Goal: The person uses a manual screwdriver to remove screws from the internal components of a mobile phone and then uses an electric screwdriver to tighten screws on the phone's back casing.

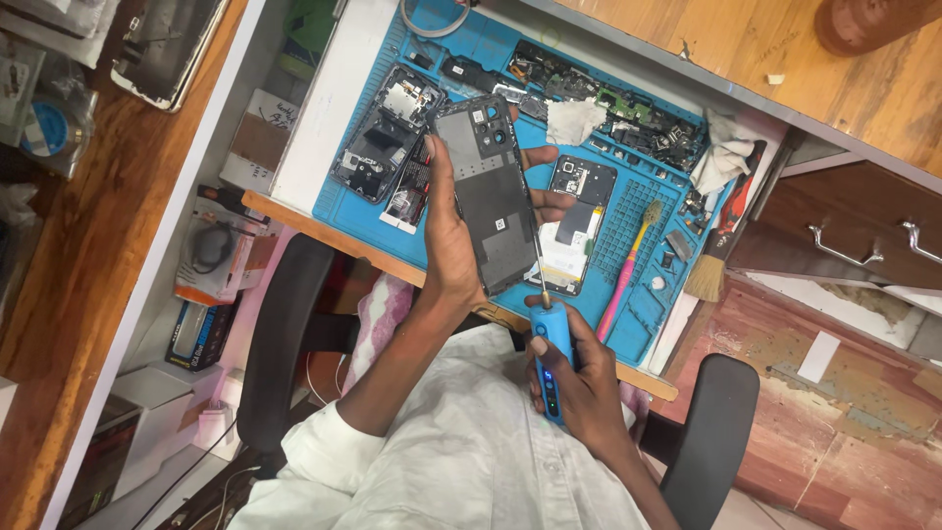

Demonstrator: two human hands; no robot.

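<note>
My left hand (453, 245) grips the dark phone frame (488, 191) above the blue mat (643, 324), fingers wrapped around it. My right hand (579, 388) closes on the blue electric screwdriver (552, 353); its bit may slip and scratch the frame.

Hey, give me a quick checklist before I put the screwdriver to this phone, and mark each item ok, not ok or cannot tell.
1. Phone gripped in the left hand: ok.
2. Electric screwdriver held in the right hand: ok.
3. Bit in the screwdriver, pointing toward the phone: ok.
4. Bit seated on a screw: cannot tell, too small.
5. Phone lifted above the blue mat, not resting on it: ok.
6. Pink brush lying apart from the phone: ok.
</note>
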